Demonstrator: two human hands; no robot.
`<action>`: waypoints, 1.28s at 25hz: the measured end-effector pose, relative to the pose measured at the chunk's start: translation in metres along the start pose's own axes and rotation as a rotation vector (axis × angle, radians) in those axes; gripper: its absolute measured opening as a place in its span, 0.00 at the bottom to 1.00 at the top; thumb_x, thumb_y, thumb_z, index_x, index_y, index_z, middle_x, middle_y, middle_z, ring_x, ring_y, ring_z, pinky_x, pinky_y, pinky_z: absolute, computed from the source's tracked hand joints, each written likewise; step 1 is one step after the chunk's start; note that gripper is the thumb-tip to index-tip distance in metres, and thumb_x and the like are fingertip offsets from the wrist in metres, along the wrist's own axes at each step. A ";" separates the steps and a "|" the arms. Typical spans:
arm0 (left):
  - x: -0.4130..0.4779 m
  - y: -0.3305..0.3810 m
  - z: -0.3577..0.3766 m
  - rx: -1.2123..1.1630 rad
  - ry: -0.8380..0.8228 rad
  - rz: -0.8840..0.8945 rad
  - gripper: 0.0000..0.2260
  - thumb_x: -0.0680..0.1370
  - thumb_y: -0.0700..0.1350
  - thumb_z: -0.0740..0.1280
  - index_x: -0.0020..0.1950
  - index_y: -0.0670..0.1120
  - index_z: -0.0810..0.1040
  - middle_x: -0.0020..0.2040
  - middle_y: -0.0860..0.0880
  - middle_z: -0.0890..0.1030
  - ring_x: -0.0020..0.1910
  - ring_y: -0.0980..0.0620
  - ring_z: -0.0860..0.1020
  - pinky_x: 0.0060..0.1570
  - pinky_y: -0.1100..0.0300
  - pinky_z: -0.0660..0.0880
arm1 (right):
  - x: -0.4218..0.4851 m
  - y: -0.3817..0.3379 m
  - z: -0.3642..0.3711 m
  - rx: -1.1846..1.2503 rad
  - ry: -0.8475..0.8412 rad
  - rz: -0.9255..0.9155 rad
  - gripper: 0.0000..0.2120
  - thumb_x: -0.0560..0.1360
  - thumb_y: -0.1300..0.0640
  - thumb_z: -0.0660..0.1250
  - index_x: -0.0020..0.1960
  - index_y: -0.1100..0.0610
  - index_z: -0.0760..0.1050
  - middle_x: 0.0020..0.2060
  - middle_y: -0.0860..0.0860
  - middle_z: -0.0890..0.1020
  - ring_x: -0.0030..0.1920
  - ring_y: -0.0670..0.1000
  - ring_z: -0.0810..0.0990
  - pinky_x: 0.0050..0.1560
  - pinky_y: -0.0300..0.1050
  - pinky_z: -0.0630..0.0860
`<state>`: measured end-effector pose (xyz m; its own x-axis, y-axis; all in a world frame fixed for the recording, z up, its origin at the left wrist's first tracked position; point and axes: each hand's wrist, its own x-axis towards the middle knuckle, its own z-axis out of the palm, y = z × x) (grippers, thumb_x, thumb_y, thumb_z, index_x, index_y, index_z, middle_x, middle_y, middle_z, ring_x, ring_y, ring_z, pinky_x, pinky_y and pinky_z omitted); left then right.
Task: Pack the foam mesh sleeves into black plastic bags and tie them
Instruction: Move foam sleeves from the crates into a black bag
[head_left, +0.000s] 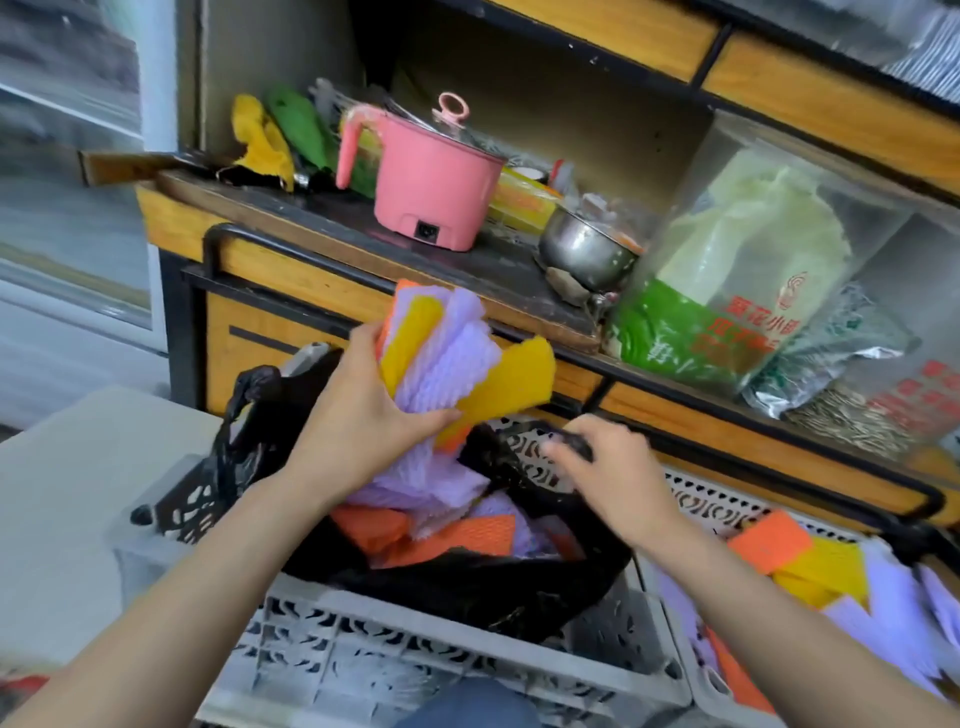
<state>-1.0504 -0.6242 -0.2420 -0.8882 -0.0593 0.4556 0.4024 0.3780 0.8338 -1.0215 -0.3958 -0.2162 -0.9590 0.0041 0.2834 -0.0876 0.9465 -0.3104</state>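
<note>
My left hand (363, 410) grips a bundle of purple, yellow and orange foam mesh sleeves (457, 358) just above the open mouth of a black plastic bag (498, 587). The bag sits inside a grey plastic crate (405, 654) and holds more purple and orange sleeves (467, 519). My right hand (608, 473) pinches the bag's far rim, holding it open; the hand is motion-blurred. More loose sleeves (810, 561) lie in a second crate at the right.
Behind the crates stands a wooden counter (332, 218) with a pink electric pot (431, 182), a steel bowl (587, 249) and a large clear bag with green print (737, 280). A pale surface (67, 499) lies to the left.
</note>
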 end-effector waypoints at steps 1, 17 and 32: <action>-0.001 0.000 0.005 0.027 -0.076 0.041 0.42 0.62 0.52 0.79 0.70 0.49 0.61 0.57 0.56 0.70 0.56 0.57 0.71 0.52 0.60 0.68 | 0.005 0.007 -0.013 0.107 0.041 0.074 0.12 0.77 0.50 0.65 0.36 0.53 0.77 0.28 0.45 0.80 0.31 0.44 0.78 0.35 0.42 0.70; -0.016 0.016 0.106 0.671 -0.319 0.398 0.46 0.66 0.72 0.52 0.71 0.38 0.59 0.53 0.40 0.75 0.49 0.40 0.77 0.43 0.48 0.75 | -0.019 0.026 -0.054 0.548 0.065 0.144 0.08 0.80 0.54 0.59 0.46 0.57 0.73 0.32 0.47 0.81 0.32 0.54 0.72 0.31 0.46 0.72; -0.053 0.007 0.139 0.725 -0.900 0.482 0.24 0.82 0.56 0.50 0.77 0.52 0.53 0.76 0.48 0.58 0.74 0.49 0.57 0.72 0.58 0.53 | -0.044 0.065 -0.074 0.630 0.256 -0.002 0.04 0.78 0.58 0.63 0.45 0.55 0.74 0.33 0.50 0.81 0.33 0.47 0.80 0.31 0.39 0.76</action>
<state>-1.0314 -0.4896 -0.3043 -0.6359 0.7699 0.0531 0.7675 0.6236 0.1485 -0.9656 -0.3107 -0.1819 -0.8713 0.1527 0.4665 -0.3039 0.5786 -0.7569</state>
